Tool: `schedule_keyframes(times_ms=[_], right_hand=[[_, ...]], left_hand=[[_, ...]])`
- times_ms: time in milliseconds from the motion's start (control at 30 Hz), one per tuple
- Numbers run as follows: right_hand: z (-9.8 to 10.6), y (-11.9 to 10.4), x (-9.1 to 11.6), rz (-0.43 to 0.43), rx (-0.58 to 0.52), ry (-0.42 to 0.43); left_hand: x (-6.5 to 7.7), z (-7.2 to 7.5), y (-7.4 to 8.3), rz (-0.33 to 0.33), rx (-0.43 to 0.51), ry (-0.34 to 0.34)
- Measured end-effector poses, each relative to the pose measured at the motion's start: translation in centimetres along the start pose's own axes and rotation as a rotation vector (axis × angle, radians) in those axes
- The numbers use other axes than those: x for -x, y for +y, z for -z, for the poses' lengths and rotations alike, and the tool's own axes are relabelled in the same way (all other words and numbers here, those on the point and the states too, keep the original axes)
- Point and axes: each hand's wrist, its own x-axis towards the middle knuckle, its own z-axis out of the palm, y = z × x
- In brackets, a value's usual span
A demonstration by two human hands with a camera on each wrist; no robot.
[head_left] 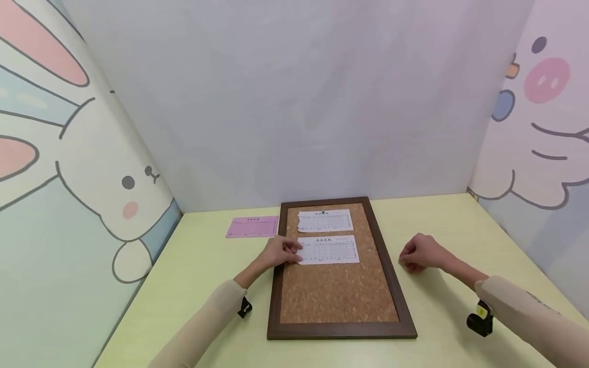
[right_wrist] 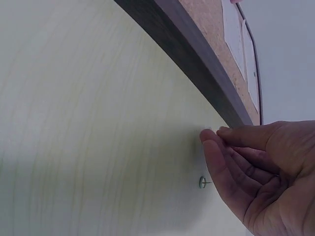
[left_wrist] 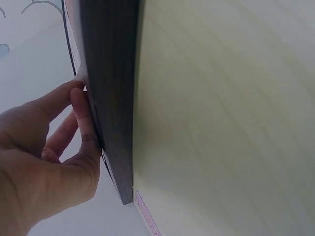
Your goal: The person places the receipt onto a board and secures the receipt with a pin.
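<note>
A cork board in a dark brown frame lies on the table. On its upper part is a white printed form slip with a ragged left edge and a green thumbtack at its top. Below it lies a second white form slip; my left hand pinches its left edge between thumb and fingers. Right of the frame, my right hand is low over the table, thumb and index fingertips together with a tiny sliver of a thumbtack showing there. Another thumbtack lies below these fingers.
A pink printed form slip lies on the table left of the board. The raised wooden frame borders the cork. A pale wall stands behind, with cartoon-printed panels at the sides.
</note>
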Motion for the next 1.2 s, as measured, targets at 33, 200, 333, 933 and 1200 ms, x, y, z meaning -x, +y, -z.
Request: schedule_keyframes(times_ms=[33,200,333,933,1200], right_hand=[[0.1,-0.1,0.0,-0.002,0.001,0.001],[0.6,-0.6,0.3,0.021,-0.006,-0.002],[0.7,-0.9,0.2,0.024,-0.021,-0.012],[0.1,-4.5,-3.2,-0.016,-0.106,0.012],[-0.7,-5.8,-3.9,0.016,-0.119,-0.002]], left_hand=[[0.0,0.0,0.0,-0.001,0.001,0.001],[0.0,0.1,0.0,0.002,0.006,-0.003],[0.0,0.0,0.0,0.002,-0.002,-0.011],[-0.3,0.0,0.1,0.007,-0.003,0.000],[-0.1,-0.2,-0.1,-0.006,0.003,-0.006]])
